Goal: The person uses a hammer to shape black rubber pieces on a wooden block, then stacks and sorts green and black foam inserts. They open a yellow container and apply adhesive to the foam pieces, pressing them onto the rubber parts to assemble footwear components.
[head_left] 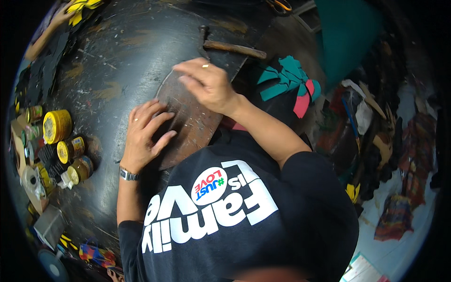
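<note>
A worn brown board [190, 129] with a curved far edge lies on the dark tabletop in front of me. My left hand [146, 134] rests at the board's left side, its fingers spread and nothing visibly held. Over the board's far part is my right hand [209, 87], slightly blurred, with its fingers stretched out and the thumb apart from them. I see nothing between them. Just beyond the right hand lies a hammer [235, 48] with a wooden handle and a dark metal head.
Teal cut pieces [284, 80] and a pink piece [304, 98] lie to the right. Yellow jars [57, 127] and several containers stand at the left. Another person's hand [60, 16] holds yellow pieces at the far left. Orange-handled scissors [282, 5] lie at the far edge.
</note>
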A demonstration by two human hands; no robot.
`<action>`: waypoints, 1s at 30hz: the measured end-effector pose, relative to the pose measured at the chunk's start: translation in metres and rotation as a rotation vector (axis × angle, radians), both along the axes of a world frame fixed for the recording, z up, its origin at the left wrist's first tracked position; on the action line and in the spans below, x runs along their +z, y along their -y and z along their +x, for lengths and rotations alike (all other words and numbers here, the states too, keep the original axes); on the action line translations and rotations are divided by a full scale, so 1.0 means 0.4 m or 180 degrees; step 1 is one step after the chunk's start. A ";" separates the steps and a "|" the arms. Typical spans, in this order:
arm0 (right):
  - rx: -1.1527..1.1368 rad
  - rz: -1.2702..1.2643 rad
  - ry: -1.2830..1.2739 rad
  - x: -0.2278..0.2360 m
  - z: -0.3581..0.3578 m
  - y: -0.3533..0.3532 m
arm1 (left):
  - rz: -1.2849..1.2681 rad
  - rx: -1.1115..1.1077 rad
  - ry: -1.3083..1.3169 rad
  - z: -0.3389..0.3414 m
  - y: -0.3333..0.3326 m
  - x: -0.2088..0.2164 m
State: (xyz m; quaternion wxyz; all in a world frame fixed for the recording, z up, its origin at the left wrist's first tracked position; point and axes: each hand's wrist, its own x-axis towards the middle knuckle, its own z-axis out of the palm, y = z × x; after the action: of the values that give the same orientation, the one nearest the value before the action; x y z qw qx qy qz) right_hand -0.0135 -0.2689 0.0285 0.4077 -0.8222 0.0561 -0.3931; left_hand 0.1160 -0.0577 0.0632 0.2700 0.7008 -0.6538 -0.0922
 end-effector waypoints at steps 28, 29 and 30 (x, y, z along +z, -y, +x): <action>-0.2436 -0.0150 -0.4620 -0.426 -0.746 0.676 | 0.0562 0.1254 0.0468 -0.121 0.056 -0.065; -0.2305 0.0025 -0.4874 -0.420 -0.741 0.703 | 0.0582 0.1326 0.0296 -0.120 0.067 -0.063; -0.2205 0.0083 -0.4916 -0.417 -0.733 0.726 | 0.0582 0.1376 0.0229 -0.123 0.072 -0.062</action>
State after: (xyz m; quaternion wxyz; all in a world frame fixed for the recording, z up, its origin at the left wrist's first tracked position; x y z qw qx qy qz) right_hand -0.3067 -0.5593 -0.1384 0.1209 -0.7916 0.5723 0.1770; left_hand 0.0669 -0.0867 0.0384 0.1955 0.8489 -0.4867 -0.0660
